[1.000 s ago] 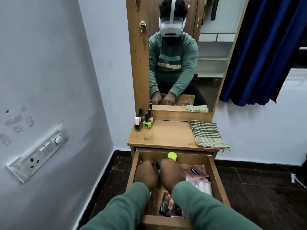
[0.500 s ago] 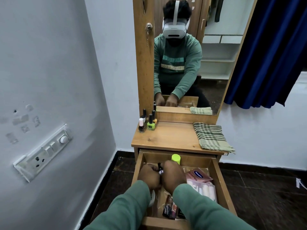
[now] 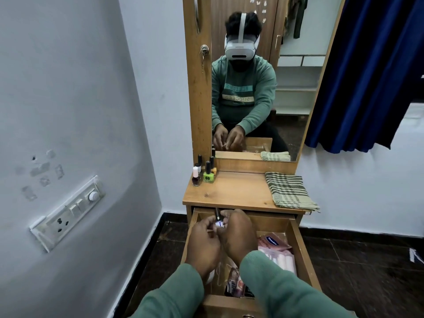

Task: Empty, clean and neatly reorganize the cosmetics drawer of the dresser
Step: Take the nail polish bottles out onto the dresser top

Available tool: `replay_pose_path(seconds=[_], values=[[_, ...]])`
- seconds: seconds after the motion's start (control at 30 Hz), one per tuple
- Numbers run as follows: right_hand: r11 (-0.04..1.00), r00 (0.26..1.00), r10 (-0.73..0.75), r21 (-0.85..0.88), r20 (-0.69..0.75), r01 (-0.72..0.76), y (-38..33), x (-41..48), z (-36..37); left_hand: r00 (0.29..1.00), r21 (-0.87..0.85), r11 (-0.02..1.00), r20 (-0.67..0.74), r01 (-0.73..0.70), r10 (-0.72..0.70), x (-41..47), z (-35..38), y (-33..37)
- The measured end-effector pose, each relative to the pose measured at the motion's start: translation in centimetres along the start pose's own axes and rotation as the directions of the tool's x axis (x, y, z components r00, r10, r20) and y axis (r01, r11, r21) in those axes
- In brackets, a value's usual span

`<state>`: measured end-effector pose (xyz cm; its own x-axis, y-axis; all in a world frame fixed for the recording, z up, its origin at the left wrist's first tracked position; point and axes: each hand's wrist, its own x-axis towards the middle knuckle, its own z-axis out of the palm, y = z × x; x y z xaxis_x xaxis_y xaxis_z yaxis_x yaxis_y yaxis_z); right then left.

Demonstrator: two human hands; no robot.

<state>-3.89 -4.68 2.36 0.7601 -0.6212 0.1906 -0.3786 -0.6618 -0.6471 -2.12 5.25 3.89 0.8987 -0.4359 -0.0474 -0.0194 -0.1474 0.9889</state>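
Above the open drawer: we hold both hands together over its rear half, in front of the dresser top.
Left hand (image 3: pixel 203 243): we curl our fingers around the lower part of a small bottle.
Right hand (image 3: pixel 237 235): we close it against the same bottle from the other side, thumb and fingers meeting it near the label.
Small bottle (image 3: pixel 218 220): dark cap pointing up and away from us, pale label with a purple patch; it sits between both hands, clear of the drawer floor.
Drawer (image 3: pixel 302 255): pulled fully out, wooden walls visible on both sides.
Drawer contents: a pink sachet (image 3: pixel 271 243) lies at the right, a clear pack of white cylinders (image 3: pixel 283 261) just nearer to us, and dark packets (image 3: pixel 236 283) sit near the front wall; we cannot read their labels.
Dresser top (image 3: pixel 236 191): nail polish bottles (image 3: pixel 204 174) stand grouped at the rear left corner; a folded striped cloth (image 3: pixel 288 190) lies at the right edge.
Mirror (image 3: pixel 286 99): it shows our green sleeves and both hands closed on the bottle.
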Motion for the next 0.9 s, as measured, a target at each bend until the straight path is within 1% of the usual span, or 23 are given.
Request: replay_pose_path(seconds=[0.07, 0.2, 0.27, 0.4, 0.5, 0.63, 0.77, 0.9], values=[[0.999, 1.0, -0.005, 0.035, -0.028, 0.006, -0.3, 0.2, -0.1, 0.999, 0.017, 0.999, -0.019, -0.044, 0.044, 0.0, 0.0, 0.2], [0.99, 0.998, -0.014, 0.137, -0.062, 0.022, -1.1, 1.3, -0.5, 0.985, 0.168, 0.974, -0.061, -0.152, 0.164, 1.5, 0.0, 0.0], [0.984, 0.996, -0.046, 0.171, -0.076, 0.058, -1.3, 2.3, -0.4, 0.978, 0.221, 0.959, -0.068, -0.176, 0.195, 2.7, -0.1, -0.1], [0.964, 0.99, -0.088, 0.24, -0.111, 0.113, -1.9, 4.7, 0.0, 0.973, 0.258, 0.945, -0.062, -0.2, 0.223, 5.3, -0.4, 0.2], [0.952, 0.987, -0.089, 0.281, -0.134, 0.124, -2.3, 6.6, 0.5, 0.97, 0.277, 0.938, -0.062, -0.209, 0.235, 7.4, -0.6, 0.6], [0.95, 0.984, -0.098, 0.28, -0.147, 0.136, -2.7, 8.7, 1.4, 0.964, 0.324, 0.919, -0.06, -0.226, 0.259, 9.5, -0.9, 0.7], [0.957, 0.989, -0.085, 0.266, -0.118, 0.114, -2.7, 10.3, 2.5, 0.963, 0.369, 0.904, -0.069, -0.217, 0.259, 11.6, -1.1, 0.1], [0.951, 0.99, -0.072, 0.292, -0.12, 0.105, -2.3, 10.8, 3.4, 0.964, 0.397, 0.894, -0.07, -0.21, 0.257, 12.6, -1.1, -0.5]])
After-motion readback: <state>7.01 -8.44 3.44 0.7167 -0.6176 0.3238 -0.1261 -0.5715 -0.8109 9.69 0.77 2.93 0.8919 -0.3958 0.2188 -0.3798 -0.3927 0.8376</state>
